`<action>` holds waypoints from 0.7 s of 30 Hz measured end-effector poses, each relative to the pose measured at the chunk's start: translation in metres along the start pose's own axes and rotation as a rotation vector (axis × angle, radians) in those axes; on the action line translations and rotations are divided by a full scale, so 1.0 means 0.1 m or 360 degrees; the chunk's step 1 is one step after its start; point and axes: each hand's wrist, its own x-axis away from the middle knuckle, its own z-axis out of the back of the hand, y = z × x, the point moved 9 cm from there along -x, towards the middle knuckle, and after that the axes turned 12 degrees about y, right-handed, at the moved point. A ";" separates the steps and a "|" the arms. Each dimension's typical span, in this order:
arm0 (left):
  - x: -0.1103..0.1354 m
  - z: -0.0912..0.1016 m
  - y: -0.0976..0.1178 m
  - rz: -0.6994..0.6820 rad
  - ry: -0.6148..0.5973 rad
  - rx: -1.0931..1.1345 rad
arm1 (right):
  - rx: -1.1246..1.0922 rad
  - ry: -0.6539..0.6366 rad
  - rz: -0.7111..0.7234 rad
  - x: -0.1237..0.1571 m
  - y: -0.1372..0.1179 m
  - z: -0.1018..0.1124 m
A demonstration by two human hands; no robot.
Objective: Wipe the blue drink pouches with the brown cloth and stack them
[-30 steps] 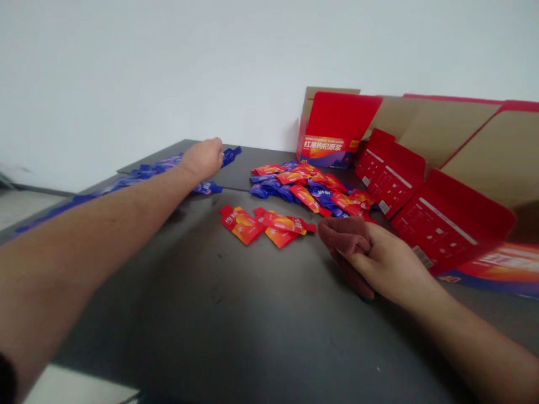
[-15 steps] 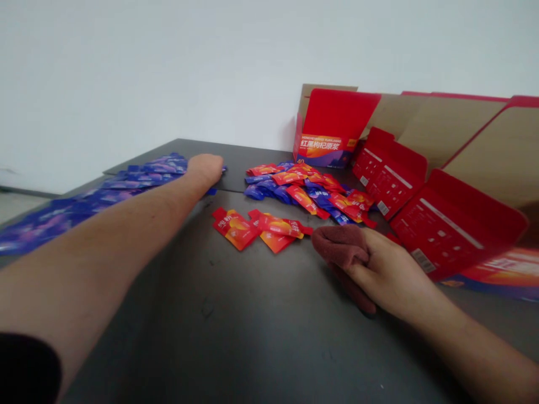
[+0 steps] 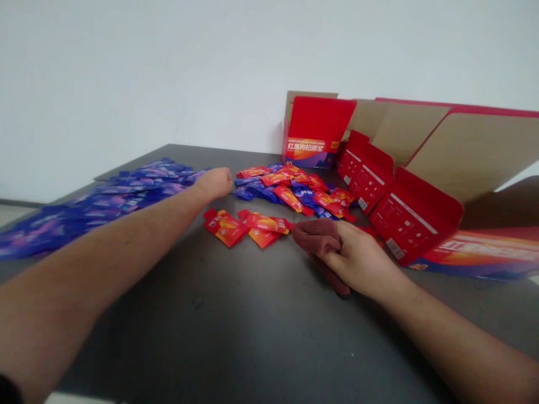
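My left hand (image 3: 214, 183) rests palm down with its fingers curled under, at the right end of a wide spread of blue-purple sachets (image 3: 126, 196). Whatever lies under those fingers is hidden. A mixed pile of red and blue sachets (image 3: 290, 191) sits just to the right of it. My right hand (image 3: 360, 261) grips a folded maroon cloth (image 3: 315, 238) against the table. Several red-orange sachets (image 3: 248, 225) lie loose between my hands, with the cloth touching their right end.
The dark table (image 3: 252, 336) ends at a white wall. An open red-and-kraft carton (image 3: 314, 132) stands at the back. Unfolded red cardboard box blanks (image 3: 415, 216) lean along the right, with a printed orange-and-blue panel (image 3: 484, 252) low beside them.
My left hand has moved right, from among the blue sachets to nearer the mixed pile. The blue sachets look more widely spread. The whole view has shifted slightly; my right hand still grips the cloth.
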 end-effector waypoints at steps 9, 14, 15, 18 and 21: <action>0.09 -0.23 0.19 0.0352 -0.0323 0.0333 | 0.0064 0.0015 0.0045 0.02 -0.06 0.06; 0.25 -0.29 0.13 0.0564 -0.0456 0.0522 | 0.0083 0.0000 0.0085 0.04 -0.07 0.06; 0.30 -0.29 0.12 0.0581 -0.0492 0.0550 | 0.0091 0.0011 0.0095 0.04 -0.07 0.06; 0.46 -0.22 0.04 0.0595 -0.0559 0.0596 | 0.0086 0.0003 0.0112 0.06 -0.06 0.05; 0.58 -0.03 -0.08 0.0535 -0.0518 0.0615 | 0.0093 0.0005 0.0123 0.08 -0.08 0.05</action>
